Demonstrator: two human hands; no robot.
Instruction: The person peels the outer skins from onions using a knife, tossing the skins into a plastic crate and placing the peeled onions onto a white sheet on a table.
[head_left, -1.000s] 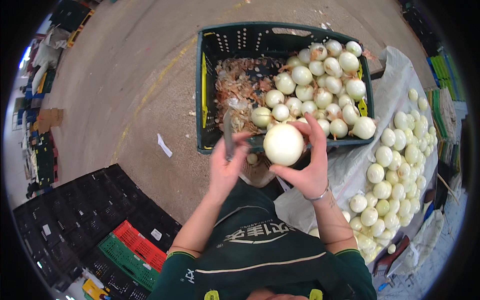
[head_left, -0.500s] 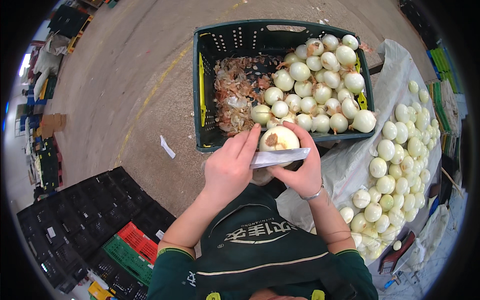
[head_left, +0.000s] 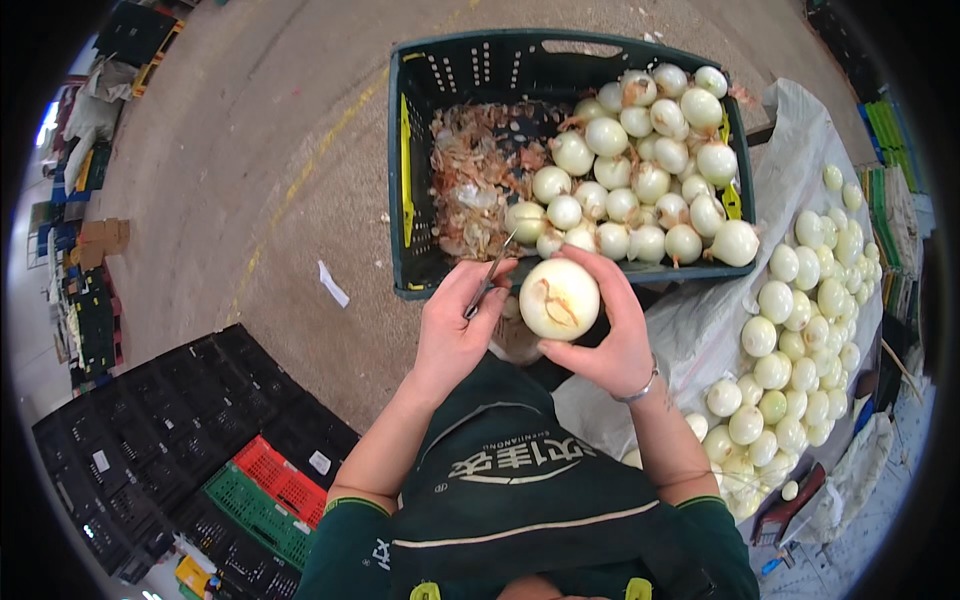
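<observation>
My right hand [head_left: 612, 325] is closed round the side of a large peeled white onion [head_left: 558, 300], whose brown-marked end faces up. In my left hand [head_left: 460, 318] is a knife [head_left: 489, 280], seen nearly edge-on, its tip pointing up and away from me. The blade is just left of the onion and apart from it. Beyond my hands stands a dark green crate [head_left: 398, 272]. Peeled onions [head_left: 650, 183] fill its right part, and brown onion skins [head_left: 470, 205] lie on the left.
At the right, many peeled onions [head_left: 790, 370] are heaped on a white woven sheet [head_left: 690, 345]. Black crates [head_left: 130, 440], with a red crate [head_left: 280, 480] and a green crate [head_left: 258, 515], stand at lower left. A white scrap [head_left: 333, 284] lies on the floor.
The knife has moved left off the onion and turned from flat to edge-on. The onion has been turned, so its marked end now faces up more fully.
</observation>
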